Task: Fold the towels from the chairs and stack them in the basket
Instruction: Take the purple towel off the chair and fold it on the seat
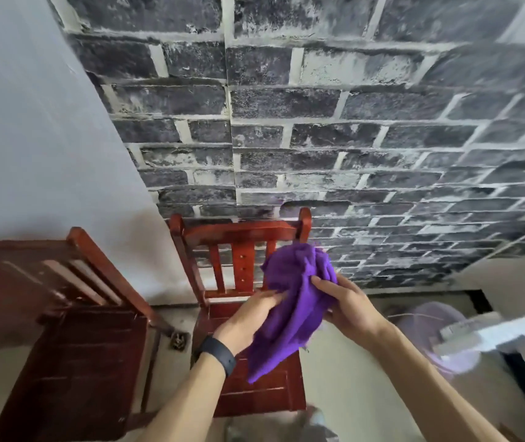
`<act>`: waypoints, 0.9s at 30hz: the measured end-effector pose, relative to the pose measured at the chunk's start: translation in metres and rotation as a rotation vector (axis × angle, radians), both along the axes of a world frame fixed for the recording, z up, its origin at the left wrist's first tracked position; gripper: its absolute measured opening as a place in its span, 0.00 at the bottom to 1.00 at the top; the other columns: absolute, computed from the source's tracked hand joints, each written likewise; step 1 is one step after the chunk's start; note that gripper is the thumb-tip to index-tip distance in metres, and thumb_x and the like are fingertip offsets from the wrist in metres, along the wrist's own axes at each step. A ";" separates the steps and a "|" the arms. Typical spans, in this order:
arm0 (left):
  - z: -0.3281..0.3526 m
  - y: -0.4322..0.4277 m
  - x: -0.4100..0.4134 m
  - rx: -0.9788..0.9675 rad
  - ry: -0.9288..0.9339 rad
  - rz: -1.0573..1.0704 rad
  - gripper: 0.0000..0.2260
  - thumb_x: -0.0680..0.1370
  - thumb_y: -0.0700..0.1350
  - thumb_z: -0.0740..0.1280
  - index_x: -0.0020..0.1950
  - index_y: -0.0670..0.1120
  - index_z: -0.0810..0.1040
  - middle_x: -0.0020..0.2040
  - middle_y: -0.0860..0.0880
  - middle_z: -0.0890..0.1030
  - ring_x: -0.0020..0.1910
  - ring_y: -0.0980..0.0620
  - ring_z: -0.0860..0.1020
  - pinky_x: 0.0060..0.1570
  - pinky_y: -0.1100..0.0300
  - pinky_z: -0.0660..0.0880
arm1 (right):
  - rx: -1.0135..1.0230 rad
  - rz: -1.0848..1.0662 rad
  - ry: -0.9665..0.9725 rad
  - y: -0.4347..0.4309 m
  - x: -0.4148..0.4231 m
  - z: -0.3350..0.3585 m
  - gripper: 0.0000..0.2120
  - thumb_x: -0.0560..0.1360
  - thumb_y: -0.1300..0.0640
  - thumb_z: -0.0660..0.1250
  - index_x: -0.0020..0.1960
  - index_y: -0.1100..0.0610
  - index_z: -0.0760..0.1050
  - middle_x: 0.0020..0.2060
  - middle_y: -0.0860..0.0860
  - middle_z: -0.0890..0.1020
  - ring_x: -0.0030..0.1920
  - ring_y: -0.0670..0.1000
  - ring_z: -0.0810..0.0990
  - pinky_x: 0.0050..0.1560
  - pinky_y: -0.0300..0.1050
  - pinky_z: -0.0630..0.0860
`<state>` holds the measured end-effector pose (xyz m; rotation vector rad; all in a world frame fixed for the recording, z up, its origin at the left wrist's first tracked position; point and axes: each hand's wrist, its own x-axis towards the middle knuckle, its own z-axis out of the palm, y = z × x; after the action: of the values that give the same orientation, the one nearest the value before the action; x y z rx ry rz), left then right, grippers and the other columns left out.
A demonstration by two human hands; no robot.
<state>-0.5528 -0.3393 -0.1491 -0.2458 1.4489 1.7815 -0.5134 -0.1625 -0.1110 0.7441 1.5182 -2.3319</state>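
Left hand and right hand grip a bunched purple towel above a red wooden chair.

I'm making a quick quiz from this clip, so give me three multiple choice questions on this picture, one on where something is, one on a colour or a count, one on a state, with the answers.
1. Where is the purple towel?
A. Flat on the left chair's seat
B. Held in both hands above the middle chair
C. Lying on the floor

2. How many wooden chairs show?
A. Two
B. Four
C. None

3. What state is the towel in?
A. Neatly folded square
B. Rolled into a tight tube
C. Bunched and hanging loose

Answers: 1 B, the left hand and right hand both grip it over that chair. 2 A, the middle chair and the left chair. 3 C, the cloth is crumpled, with one end drooping.
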 end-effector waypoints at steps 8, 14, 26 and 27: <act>0.018 -0.019 0.035 -0.154 0.094 -0.100 0.09 0.79 0.48 0.69 0.55 0.61 0.78 0.52 0.57 0.85 0.53 0.51 0.82 0.49 0.47 0.81 | 0.438 -0.158 -0.185 0.021 0.079 -0.050 0.05 0.78 0.58 0.70 0.52 0.58 0.81 0.42 0.54 0.84 0.39 0.54 0.83 0.39 0.47 0.83; 0.017 -0.036 0.045 -0.355 0.168 0.072 0.12 0.78 0.49 0.71 0.60 0.56 0.79 0.55 0.47 0.84 0.54 0.47 0.82 0.54 0.45 0.78 | 0.792 -0.173 -0.078 0.060 0.112 -0.061 0.12 0.80 0.52 0.67 0.39 0.54 0.75 0.29 0.47 0.75 0.33 0.49 0.72 0.36 0.45 0.70; 0.028 -0.053 0.079 -0.776 0.317 -0.123 0.33 0.77 0.48 0.72 0.79 0.51 0.61 0.63 0.46 0.77 0.58 0.47 0.77 0.56 0.55 0.73 | 0.745 -0.128 -0.041 0.099 0.120 -0.052 0.14 0.75 0.45 0.71 0.44 0.57 0.79 0.41 0.54 0.85 0.43 0.56 0.83 0.52 0.57 0.80; 0.026 -0.055 0.078 -0.807 0.382 -0.079 0.26 0.79 0.50 0.69 0.76 0.50 0.66 0.64 0.45 0.77 0.60 0.46 0.77 0.59 0.54 0.73 | 0.707 -0.141 -0.038 0.100 0.121 -0.047 0.14 0.74 0.45 0.73 0.43 0.57 0.79 0.39 0.54 0.84 0.40 0.54 0.81 0.51 0.57 0.79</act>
<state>-0.4743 -0.3945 -0.1227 -0.2545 2.3744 1.1301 -0.3923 -0.0627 -0.1580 1.0625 2.3637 -1.8192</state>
